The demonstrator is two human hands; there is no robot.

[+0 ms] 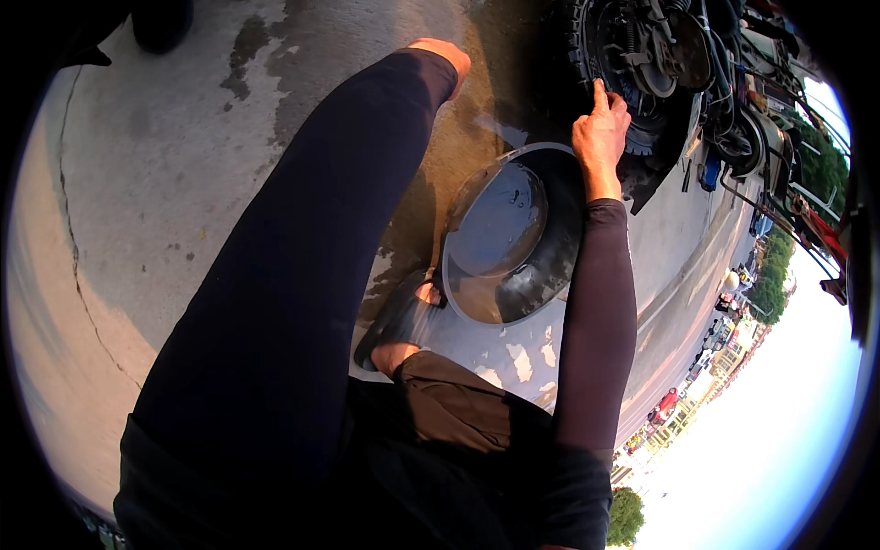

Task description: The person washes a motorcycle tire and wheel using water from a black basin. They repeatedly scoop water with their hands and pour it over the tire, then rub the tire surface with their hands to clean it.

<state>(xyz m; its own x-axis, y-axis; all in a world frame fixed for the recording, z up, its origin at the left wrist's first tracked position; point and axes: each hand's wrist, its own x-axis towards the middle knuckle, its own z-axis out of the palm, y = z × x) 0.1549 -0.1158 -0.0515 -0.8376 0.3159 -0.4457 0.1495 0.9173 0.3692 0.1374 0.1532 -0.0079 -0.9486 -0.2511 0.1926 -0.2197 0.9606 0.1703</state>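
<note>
My right hand [600,136] is at the side of a black knobbly tyre [579,46] on a motorbike wheel. Its index finger stretches toward the tyre; the other fingers are partly bent, and nothing shows in them. Whether the fingertip touches the rubber I cannot tell. Farther left, my left hand [449,62] reaches over the wet ground, its fingers hidden beyond the dark sleeve. Between my arms stands a round dark basin [449,266] with water [500,215] in it. The basin's right rim lies close to my right wrist.
Wet concrete [302,55] spreads on the left. My sandalled foot [394,330] stands beside the basin. The motorbike's springs and hub [651,73] fill the upper right. Another vehicle wheel [738,147], a road and trees [775,275] lie beyond.
</note>
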